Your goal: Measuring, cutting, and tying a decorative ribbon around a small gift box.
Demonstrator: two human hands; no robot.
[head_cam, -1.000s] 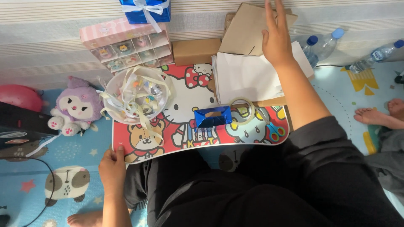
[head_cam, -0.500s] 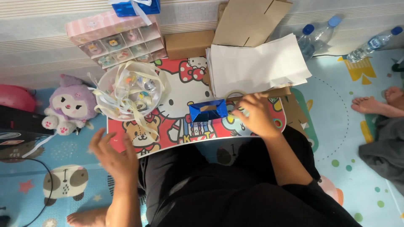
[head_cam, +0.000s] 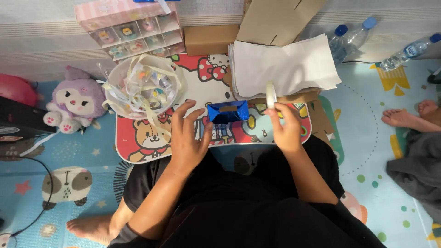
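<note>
Blue foil box mid-table, left hand beside, right hand gripping tape roll

1. on your lap table, the small box sits between your left hand and right hand.
2. the bowl lies left; the paper stack behind right.
3. the plush toy sits left, off the table.

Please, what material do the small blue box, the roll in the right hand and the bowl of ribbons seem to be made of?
The blue box looks like glossy foil-covered card: it shines with bright glints. The roll in the right hand seems to be clear plastic tape, pale and see-through at its edge. The bowl appears to be transparent plastic, since the ribbons and small trinkets show through its wall.
</note>
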